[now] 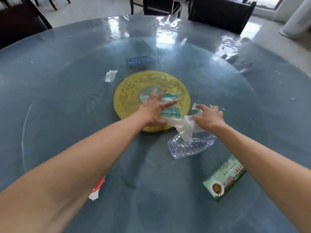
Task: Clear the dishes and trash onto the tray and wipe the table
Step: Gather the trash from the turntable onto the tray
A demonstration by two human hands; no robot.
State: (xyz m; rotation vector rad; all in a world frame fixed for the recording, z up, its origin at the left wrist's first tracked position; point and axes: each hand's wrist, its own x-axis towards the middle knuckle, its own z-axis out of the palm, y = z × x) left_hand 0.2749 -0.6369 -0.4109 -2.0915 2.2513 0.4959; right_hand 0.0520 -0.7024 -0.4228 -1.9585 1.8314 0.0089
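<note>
While both arms reached out over the round blue bench [58,91], a torn red-and-white wrapper [96,190] lay near its front edge, partly under the left forearm. Further out, a white scrap of paper [110,75] sat beside the yellow disc [127,96] at the bench's centre, with a blue packet [140,61] just beyond the disc. The left hand [155,110] lay on the disc with its fingers spread wide and straight, pressing on a green-and-white packet [170,105]. Touching that packet, a crumpled white plastic bag [182,125] trailed off the disc's edge; the right hand [209,117] had its grip curled onto this bag, thumb and fingers pinching it. A crushed clear bottle [190,146] lay just below the bag, and a green printed card [224,179] rested beside the right forearm.
</note>
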